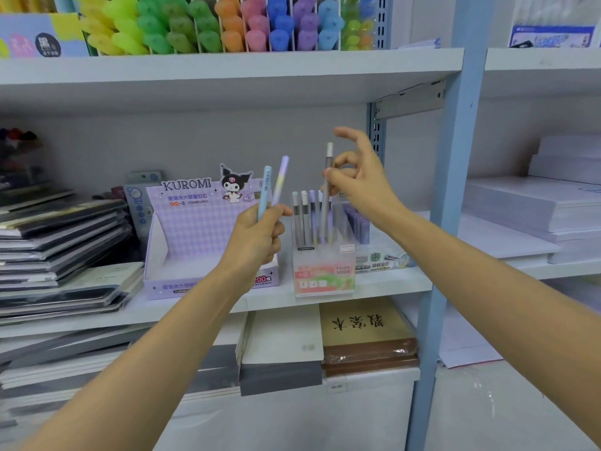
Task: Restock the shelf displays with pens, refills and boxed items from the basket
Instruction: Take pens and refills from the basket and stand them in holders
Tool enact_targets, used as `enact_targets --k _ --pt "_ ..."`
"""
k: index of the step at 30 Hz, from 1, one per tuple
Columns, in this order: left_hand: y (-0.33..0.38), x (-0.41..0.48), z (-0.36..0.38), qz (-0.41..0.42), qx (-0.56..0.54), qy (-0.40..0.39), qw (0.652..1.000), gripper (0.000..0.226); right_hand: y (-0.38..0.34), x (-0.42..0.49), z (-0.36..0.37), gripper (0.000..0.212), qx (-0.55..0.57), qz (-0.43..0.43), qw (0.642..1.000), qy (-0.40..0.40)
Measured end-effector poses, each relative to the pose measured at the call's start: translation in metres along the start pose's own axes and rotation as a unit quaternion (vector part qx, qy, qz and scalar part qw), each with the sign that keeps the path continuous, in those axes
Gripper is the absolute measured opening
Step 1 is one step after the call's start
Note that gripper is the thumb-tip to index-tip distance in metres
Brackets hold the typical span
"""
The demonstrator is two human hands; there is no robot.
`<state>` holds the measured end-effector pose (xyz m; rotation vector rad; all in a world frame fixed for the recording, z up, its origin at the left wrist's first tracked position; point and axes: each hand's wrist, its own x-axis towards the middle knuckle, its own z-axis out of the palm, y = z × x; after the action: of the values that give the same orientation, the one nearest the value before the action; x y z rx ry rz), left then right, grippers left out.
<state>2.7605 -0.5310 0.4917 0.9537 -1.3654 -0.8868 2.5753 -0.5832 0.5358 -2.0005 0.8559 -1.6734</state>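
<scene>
White metal shelf (390, 284) carries a clear plastic pen display box (323, 275). Left hand (257, 237) grips a pale-blue pen (265, 190) and a lilac-yellow pen (280, 177). Right hand (357, 183) pinches a grey white-capped pen (327, 170), lower end in box.

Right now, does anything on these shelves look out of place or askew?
Yes. The stack of dark plastic-wrapped notebooks at the left of the white middle shelf lies in an uneven, tilted fan. Beside it, the purple Kuromi cardboard display box shows no stock in its visible tray.
</scene>
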Motion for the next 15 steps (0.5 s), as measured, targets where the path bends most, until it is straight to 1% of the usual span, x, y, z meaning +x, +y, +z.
enact_targets --k 2,5,10,15 --pt "-0.005 -0.001 0.001 -0.005 0.005 -0.015 1.0 0.02 0.006 0.0 0.004 0.049 -0.039 -0.009 0.999 0.018" --pt "-0.01 -0.002 0.003 0.001 0.018 -0.029 0.999 0.022 0.017 -0.005 0.011 0.039 -0.084 -0.015 0.996 0.018" --pt "-0.015 -0.002 0.001 0.028 0.027 -0.031 0.999 0.023 0.032 -0.011 0.019 0.03 -0.185 -0.028 0.982 -0.025" --pt "-0.016 -0.002 -0.001 0.024 0.021 -0.04 0.999 0.023 0.027 -0.001 0.011 0.028 -0.214 -0.039 0.972 -0.086"
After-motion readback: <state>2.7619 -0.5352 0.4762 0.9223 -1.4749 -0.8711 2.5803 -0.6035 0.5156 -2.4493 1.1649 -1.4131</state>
